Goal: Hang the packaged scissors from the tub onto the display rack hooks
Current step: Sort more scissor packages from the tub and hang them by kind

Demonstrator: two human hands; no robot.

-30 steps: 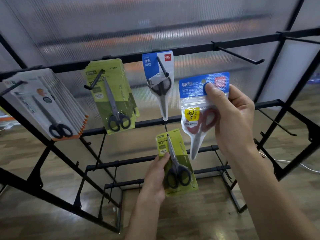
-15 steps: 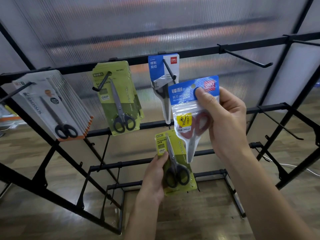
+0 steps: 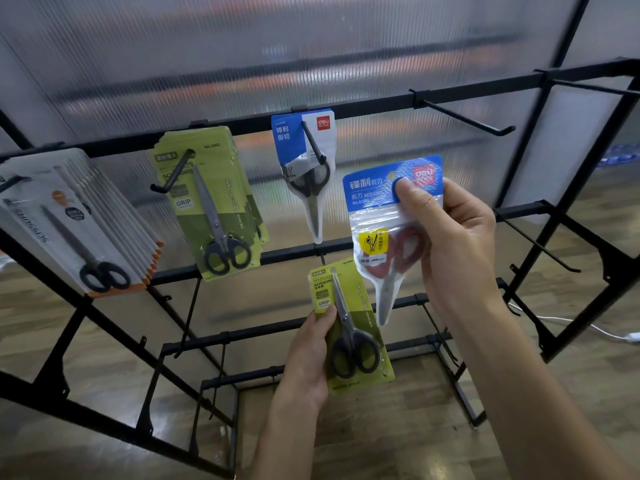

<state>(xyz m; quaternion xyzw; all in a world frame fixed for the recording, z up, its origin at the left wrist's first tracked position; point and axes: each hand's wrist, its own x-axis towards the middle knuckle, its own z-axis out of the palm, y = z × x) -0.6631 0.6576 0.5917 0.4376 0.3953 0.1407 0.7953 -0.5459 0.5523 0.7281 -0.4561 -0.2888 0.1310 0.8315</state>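
Two packs held, one hook to hit.
Your right hand (image 3: 457, 244) pinches the blue pack (image 3: 388, 216); its hole (image 3: 391, 175), beside your thumb, may miss the hook (image 3: 315, 147). Your left hand (image 3: 308, 355) grips the green pack (image 3: 349, 327).

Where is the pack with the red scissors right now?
In the head view, the red scissors pack is right of centre, pinched by the right hand, not yet on a hook, just right of the hanging blue-and-white pack.
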